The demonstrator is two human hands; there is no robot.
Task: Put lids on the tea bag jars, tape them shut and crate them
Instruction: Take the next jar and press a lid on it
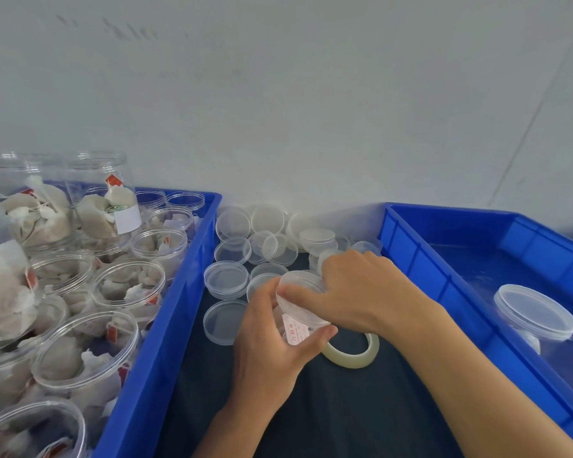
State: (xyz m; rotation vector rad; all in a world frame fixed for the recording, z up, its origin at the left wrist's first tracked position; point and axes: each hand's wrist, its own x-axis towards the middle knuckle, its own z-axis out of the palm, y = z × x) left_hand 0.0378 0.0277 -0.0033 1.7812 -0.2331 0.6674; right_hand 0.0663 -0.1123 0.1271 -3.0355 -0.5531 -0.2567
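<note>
My left hand [268, 345] grips a clear tea bag jar [295, 332] with a red-printed label, tilted over the dark cloth between the two crates. My right hand [361, 292] holds a clear lid [300, 297] on the jar's mouth, fingers curled over its rim. A roll of clear tape [354, 357] lies flat on the cloth just right of the jar, partly hidden by my right wrist. Several loose clear lids [227, 279] are spread on the cloth behind my hands. One lidded jar [536, 317] lies in the right blue crate [444, 276].
The left blue crate [166, 325] holds several open jars [86, 348] filled with tea bags, two stacked higher at the back. A pale wall rises directly behind the table. Dark cloth [328, 418] covers the table near me.
</note>
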